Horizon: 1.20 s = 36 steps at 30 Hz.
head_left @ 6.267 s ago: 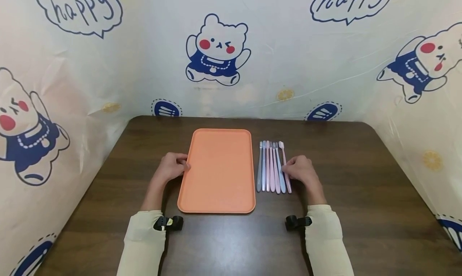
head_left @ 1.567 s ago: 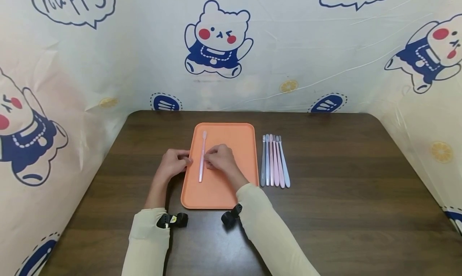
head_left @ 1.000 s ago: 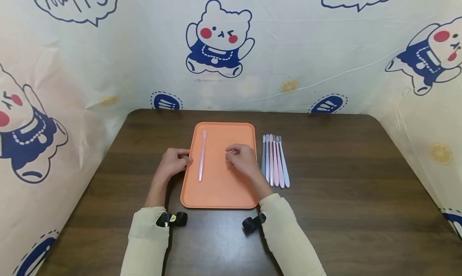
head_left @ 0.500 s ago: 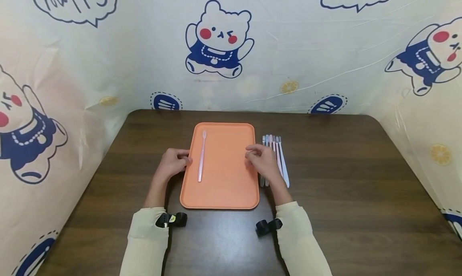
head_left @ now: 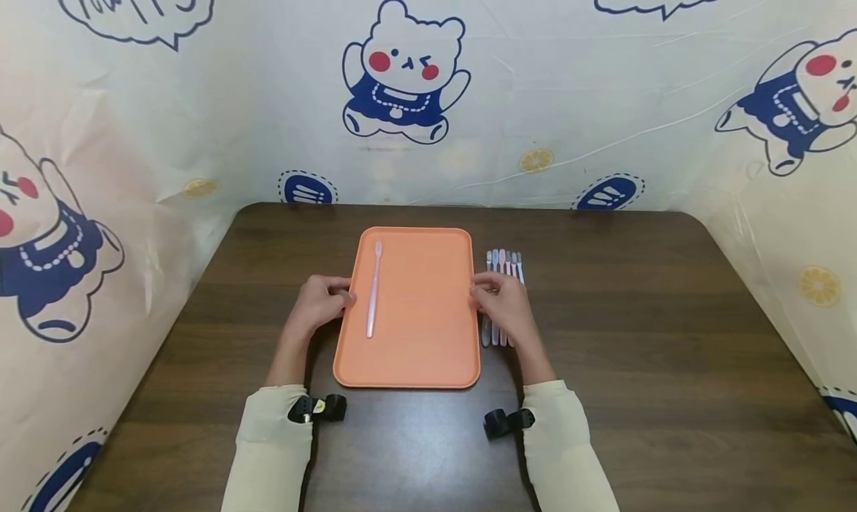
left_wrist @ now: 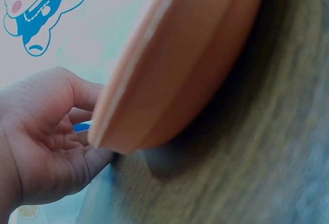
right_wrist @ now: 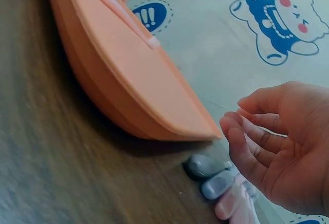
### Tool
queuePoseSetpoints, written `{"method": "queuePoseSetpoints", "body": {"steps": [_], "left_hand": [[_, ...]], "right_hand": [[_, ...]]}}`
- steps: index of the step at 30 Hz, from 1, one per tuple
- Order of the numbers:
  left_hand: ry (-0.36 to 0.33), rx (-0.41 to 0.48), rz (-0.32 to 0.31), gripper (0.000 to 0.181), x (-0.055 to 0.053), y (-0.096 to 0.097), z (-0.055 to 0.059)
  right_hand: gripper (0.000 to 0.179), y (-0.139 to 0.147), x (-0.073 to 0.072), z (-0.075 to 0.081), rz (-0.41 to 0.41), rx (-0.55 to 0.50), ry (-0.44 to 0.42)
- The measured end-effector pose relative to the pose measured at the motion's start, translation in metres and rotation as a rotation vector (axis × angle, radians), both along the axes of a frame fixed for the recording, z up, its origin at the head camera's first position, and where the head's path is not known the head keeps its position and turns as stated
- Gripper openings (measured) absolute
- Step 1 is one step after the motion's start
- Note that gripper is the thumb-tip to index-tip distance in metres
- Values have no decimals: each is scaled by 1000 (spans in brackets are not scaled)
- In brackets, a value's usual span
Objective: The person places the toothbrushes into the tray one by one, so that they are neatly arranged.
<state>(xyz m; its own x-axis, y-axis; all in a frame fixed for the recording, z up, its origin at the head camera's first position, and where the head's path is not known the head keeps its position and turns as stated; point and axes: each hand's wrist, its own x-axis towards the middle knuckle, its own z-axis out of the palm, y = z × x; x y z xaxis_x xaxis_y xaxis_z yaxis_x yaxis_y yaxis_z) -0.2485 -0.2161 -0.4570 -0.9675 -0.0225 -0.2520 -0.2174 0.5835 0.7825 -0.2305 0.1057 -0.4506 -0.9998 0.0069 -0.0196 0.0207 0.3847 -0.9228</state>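
Note:
An orange tray (head_left: pixel 422 318) lies on the table, and a pink toothbrush (head_left: pixel 373 296) rests lengthwise near its left side. My left hand (head_left: pixel 321 301) holds the tray's left edge; in the left wrist view the thumb and fingers of this hand (left_wrist: pixel 51 131) are at the rim. Over a row of several toothbrushes (head_left: pixel 504 259), just right of the tray, hovers my right hand (head_left: pixel 504 304), which partly covers them. The right wrist view shows that hand (right_wrist: pixel 288 142) with loosely bent fingers and nothing between them, above the grey, lilac and pink handle ends (right_wrist: pixel 226 206).
The dark wooden table (head_left: pixel 636 333) reaches to a pale backdrop (head_left: pixel 268 88) printed with cartoon bears. On each forearm sits a black wrist camera, the left one (head_left: pixel 328 408) and the right one (head_left: pixel 502 423), close to the table's surface.
The right hand took a pink toothbrush from the row's right end and laid it on the tray's left side. It let go and moved back right, over the row. The left hand stayed at the edge.

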Motion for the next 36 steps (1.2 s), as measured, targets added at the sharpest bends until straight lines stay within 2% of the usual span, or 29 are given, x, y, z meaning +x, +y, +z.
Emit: {"method": "queuePoseSetpoints", "body": {"steps": [6,12,16,23,29,36], "left_hand": [[10,-1,-1,43,0,1,-1],[5,-8,-1,43,2,1,0],[4,-12,1,43,2,1,0],[6,-8,1,43,1,2,2],[-15,-15,-5,44,3,0,1],[-5,-27,-18,43,1,2,-1]], "right_hand": [[26,12,-1,1,-9,35,-11],[29,29,-3,1,-54,89,-14],[30,41,-4,-1,-74,90,-18],[34,62,-5,2,-43,96,-52],[33,72,-6,-6,-27,118,-67],[29,89,0,-10,-51,163,-94]]}}
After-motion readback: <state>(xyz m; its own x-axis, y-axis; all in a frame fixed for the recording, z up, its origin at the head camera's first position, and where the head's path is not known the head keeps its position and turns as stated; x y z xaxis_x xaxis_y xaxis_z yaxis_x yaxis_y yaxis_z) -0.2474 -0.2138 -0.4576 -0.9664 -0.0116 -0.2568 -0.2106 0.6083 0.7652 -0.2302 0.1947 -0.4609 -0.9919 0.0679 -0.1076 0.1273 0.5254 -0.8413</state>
